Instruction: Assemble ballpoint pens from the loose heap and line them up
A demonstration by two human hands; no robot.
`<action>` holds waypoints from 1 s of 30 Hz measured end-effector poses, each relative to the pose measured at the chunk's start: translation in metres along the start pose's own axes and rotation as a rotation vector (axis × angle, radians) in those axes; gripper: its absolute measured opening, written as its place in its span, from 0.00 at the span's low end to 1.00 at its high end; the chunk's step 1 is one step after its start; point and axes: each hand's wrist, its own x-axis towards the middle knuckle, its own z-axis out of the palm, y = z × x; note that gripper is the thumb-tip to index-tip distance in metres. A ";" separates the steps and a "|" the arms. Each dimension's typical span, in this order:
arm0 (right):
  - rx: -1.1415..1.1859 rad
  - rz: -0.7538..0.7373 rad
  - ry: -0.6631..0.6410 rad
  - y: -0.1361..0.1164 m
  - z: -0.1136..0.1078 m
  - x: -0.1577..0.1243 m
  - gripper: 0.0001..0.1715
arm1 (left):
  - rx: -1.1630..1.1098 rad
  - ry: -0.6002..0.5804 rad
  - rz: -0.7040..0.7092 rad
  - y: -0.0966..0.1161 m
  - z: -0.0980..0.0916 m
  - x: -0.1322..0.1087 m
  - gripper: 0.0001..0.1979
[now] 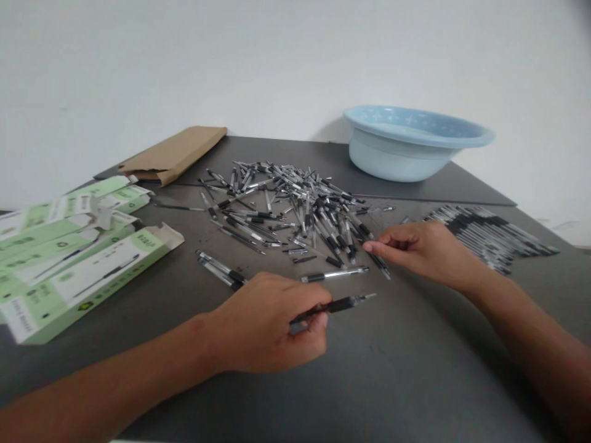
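Observation:
My left hand (281, 320) is closed around a dark pen (344, 304), whose thin metal tip points right. At the right edge of a loose heap of pen parts (300, 191), my right hand (422, 249) has thumb and fingers pinched together. Dark slender pen pieces (379, 264) lie just under those fingertips; whether they are gripped is hidden. Between the heap and my left hand a clear pen barrel with a black grip (335, 274) rests on the table. Two more pens (219, 268) lie behind my left wrist, partly covered by the hand.
Green and white pen boxes (96, 283) are stacked at the left, some with open flaps. Behind them lies a brown paper envelope (178, 151). A light blue basin (401, 154) stands at the back right. Several pens in a row (489, 234) lie beyond my right wrist on the dark table (369, 394).

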 end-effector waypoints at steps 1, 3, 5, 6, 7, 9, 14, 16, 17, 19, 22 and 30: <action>0.002 0.002 -0.006 0.000 0.000 0.000 0.23 | -0.001 -0.002 -0.004 0.001 0.000 0.000 0.04; 0.001 0.003 -0.018 0.000 0.002 0.000 0.24 | -0.009 0.005 -0.002 0.001 -0.001 0.000 0.04; -0.004 0.010 -0.022 0.000 0.003 0.000 0.24 | -0.030 0.020 0.011 0.002 -0.001 0.000 0.03; -0.007 0.016 -0.019 0.001 0.003 0.000 0.23 | -0.042 0.030 0.018 0.002 -0.001 0.000 0.03; -0.010 0.025 -0.015 0.001 0.004 -0.001 0.24 | -0.053 0.038 0.022 0.002 -0.001 0.000 0.02; -0.017 0.043 0.003 0.003 0.004 -0.001 0.24 | -0.076 0.064 0.035 0.003 -0.001 -0.001 0.02; -0.051 0.103 0.083 0.004 0.003 -0.003 0.25 | -0.123 0.138 0.103 0.004 0.000 -0.002 0.02; -0.058 0.138 0.128 0.004 0.003 -0.003 0.26 | -0.143 0.164 0.146 0.004 0.000 -0.003 0.03; -0.057 0.156 0.154 0.004 0.004 -0.003 0.26 | -0.153 0.178 0.165 0.004 -0.001 -0.003 0.03; -0.043 0.191 0.212 0.006 0.006 -0.002 0.26 | -0.169 0.217 0.185 0.003 -0.003 -0.004 0.03; -0.017 0.212 0.293 0.008 0.010 0.000 0.25 | -0.175 0.291 0.168 0.001 -0.006 -0.004 0.03; -0.150 -0.034 0.328 -0.038 0.001 0.024 0.24 | -0.146 0.276 0.242 -0.020 -0.011 -0.026 0.02</action>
